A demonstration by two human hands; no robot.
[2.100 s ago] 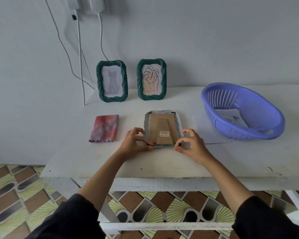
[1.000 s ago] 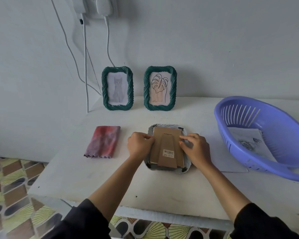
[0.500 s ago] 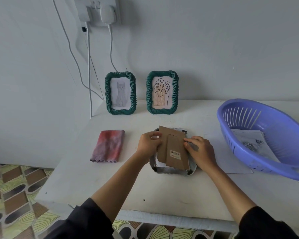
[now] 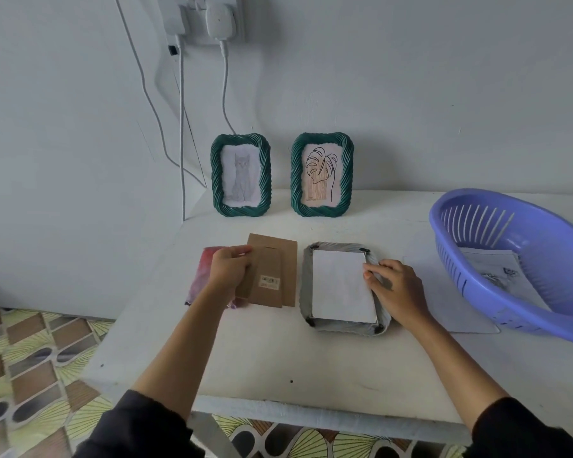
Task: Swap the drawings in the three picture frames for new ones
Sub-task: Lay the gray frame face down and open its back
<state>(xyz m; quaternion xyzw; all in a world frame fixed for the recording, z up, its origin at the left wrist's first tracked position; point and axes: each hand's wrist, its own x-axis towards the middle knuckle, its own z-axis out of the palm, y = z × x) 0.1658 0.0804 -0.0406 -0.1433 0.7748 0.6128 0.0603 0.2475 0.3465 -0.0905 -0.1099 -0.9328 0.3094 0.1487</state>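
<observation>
Three picture frames on the white table [image 4: 311,368]. One, a grey frame [image 4: 344,327], lies face down at near centre with its back open. A white sheet [image 4: 339,285] sits in it, blank side up. Right hand [image 4: 397,292] rests over the frame's right rim, fingers bent, tips at the sheet's right edge — cannot tell whether they pinch it or only touch.

Left hand [image 4: 229,271] grips the brown cardboard backing [image 4: 275,276] by its left edge, just left of the grey frame and apart from it. Its stand flap and a small label face up. The backing overlaps a folded red cloth [image 4: 199,279] on the table's left side.

Far side, upright near the wall, two green twisted-rim frames stand side by side, not touching — the cat frame [image 4: 241,175] on the left, the leaf frame [image 4: 322,174] on the right.

Right side: a purple plastic basket [image 4: 510,226] with printed papers [image 4: 490,269] inside. A loose flat sheet [image 4: 454,312] lies between the grey frame and the basket, partly under the basket.

On the wall, far left, plugs [image 4: 217,18] sit in a socket and white cables [image 4: 182,127] hang down.
</observation>
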